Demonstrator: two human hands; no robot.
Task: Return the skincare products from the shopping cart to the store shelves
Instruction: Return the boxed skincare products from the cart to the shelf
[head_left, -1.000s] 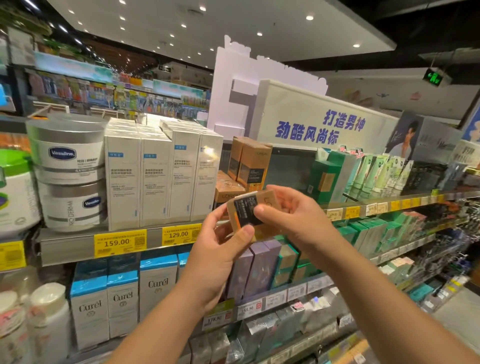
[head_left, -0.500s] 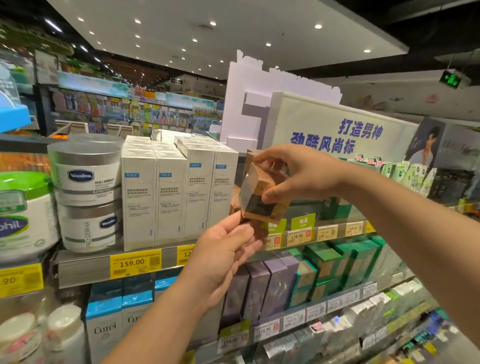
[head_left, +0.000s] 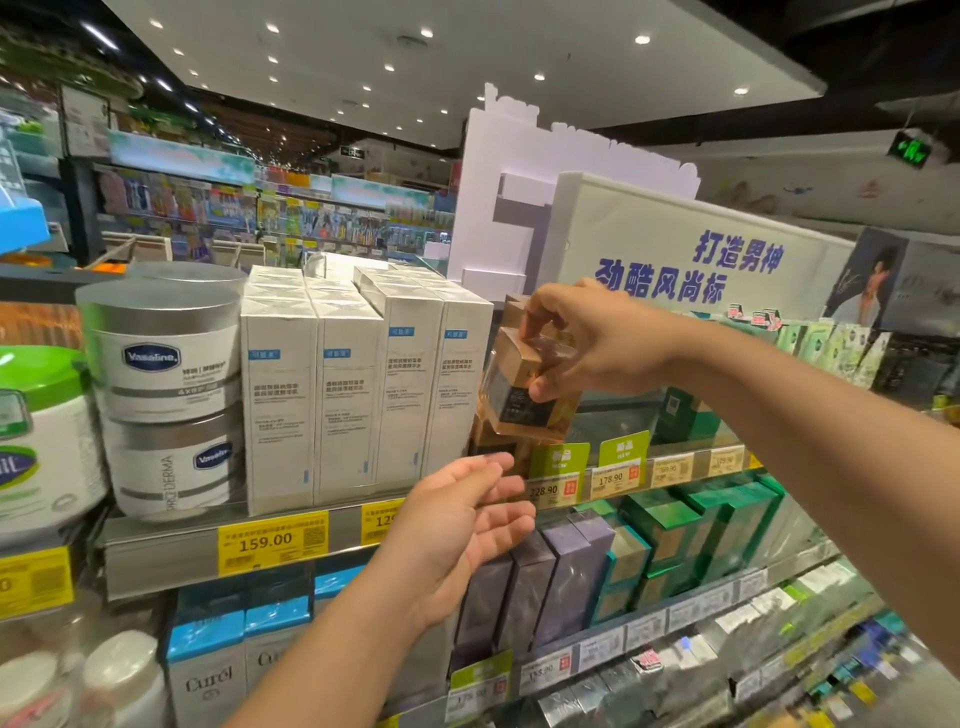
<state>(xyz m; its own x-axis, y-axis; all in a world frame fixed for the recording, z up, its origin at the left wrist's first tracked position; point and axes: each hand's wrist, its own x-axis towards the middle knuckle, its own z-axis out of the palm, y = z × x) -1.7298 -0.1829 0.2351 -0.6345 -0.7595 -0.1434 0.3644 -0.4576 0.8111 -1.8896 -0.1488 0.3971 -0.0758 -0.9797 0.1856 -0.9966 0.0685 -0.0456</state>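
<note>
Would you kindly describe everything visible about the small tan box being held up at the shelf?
The tan box is a small cardboard carton wrapped in glossy clear film, with a black label panel on its front face. It is tilted, held in the air by the right hand, fingers on top and thumb on the front. It hangs just right of the white cartons, above similar tan boxes.
</note>
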